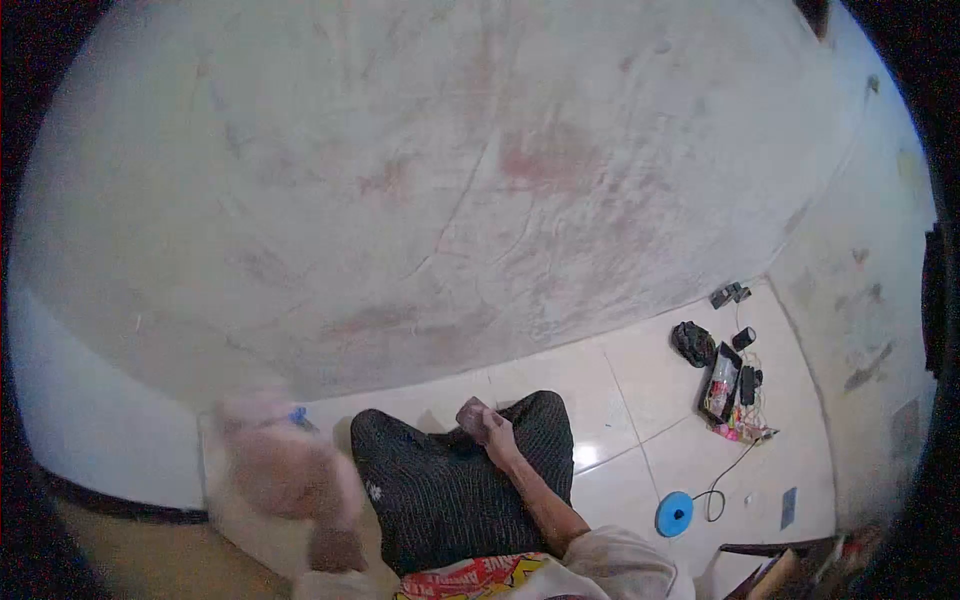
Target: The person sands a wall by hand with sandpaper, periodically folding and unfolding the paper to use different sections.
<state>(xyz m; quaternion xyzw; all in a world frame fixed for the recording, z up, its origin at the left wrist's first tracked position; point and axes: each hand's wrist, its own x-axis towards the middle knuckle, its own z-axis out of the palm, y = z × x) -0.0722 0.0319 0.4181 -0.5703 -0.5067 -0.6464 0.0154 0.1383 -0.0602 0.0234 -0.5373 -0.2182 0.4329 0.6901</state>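
Observation:
My right hand [494,432] is closed around a small, flat, reddish-brown rectangular object [474,417] above my lap. Its exact kind does not show. On the left side, motion smears my left hand [285,482], so its fingers and anything in them cannot be made out. Close to that blur, a small blue thing [298,415] shows by the floor. Dark ribbed trousers [450,500] cover my crossed legs between both hands.
A stained wall [480,200] rises ahead. On the tiled floor [610,440] at right lie a black bag [692,343], a black box [711,405] with a bottle, cables and a blue disc [674,514] on a cord. A dark-edged white panel [110,420] stands left.

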